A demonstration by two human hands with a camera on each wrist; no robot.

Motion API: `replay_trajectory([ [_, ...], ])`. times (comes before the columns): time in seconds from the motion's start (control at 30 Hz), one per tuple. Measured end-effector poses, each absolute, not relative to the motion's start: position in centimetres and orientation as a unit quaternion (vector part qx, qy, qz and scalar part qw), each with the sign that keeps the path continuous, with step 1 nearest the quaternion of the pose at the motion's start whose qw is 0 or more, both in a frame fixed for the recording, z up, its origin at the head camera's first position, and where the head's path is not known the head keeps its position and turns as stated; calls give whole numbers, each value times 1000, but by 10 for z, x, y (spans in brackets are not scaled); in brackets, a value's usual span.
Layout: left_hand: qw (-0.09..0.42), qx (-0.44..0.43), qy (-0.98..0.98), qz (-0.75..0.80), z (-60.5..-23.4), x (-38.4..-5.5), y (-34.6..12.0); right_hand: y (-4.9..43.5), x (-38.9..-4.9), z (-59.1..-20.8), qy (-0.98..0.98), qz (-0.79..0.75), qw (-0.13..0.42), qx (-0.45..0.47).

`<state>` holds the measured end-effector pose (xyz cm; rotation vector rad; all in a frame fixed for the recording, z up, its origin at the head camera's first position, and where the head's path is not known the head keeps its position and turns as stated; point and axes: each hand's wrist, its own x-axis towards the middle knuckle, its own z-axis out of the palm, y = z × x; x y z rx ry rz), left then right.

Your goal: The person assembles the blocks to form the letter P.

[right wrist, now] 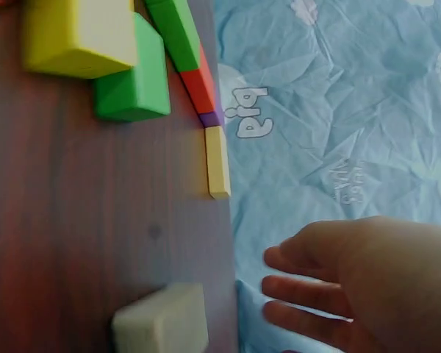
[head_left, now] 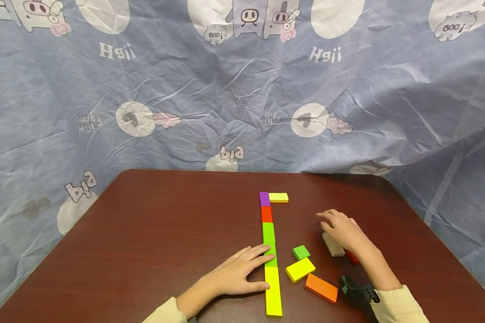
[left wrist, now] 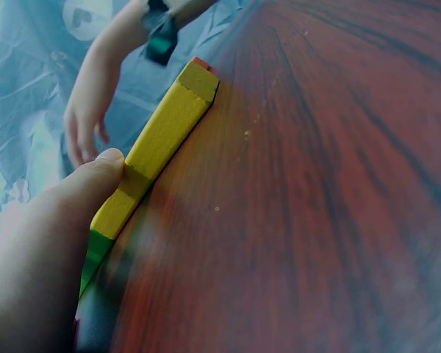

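A straight row of blocks runs toward me: purple, red, green and yellow. At its far end a pale yellow block lies crosswise, touching the purple one. My left hand rests against the row, fingertips on a green block and thumb on the yellow part, fingers fairly straight. In the left wrist view the thumb touches the yellow side. My right hand, holding nothing, hovers by a cream block, fingers loosely bent. A red block is partly hidden under that arm.
Right of the row lie a small green block, a yellow block and an orange block. A dark strap circles the right wrist. The brown table ends at a blue patterned cloth.
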<state>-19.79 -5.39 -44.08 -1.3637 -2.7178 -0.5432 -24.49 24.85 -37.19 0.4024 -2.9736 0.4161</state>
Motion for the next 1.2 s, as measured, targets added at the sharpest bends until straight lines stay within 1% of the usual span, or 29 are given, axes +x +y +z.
replay_trajectory([
  [0.27,26,-443,-879,-174,-440,-198,-56,258,-205,-379,-987,110,36,114],
  [0.33,22,-443,-878,-178,-440,-199,-56,257,-200,-381,-989,92,31,110],
  [0.43,20,-441,-879,-179,-439,-199,-56,253,-198,-385,-991,77,41,105],
  [0.57,17,-436,-881,-183,-438,-198,-57,249,-209,-392,-987,94,83,101],
  [0.77,24,-439,-880,-180,-440,-198,-56,249,-236,-399,-978,113,138,108],
  [0.93,31,-441,-880,-177,-442,-199,-55,249,-259,-402,-974,119,154,117],
  [1.2,28,-442,-879,-178,-442,-199,-54,248,-293,-409,-966,142,172,127],
])
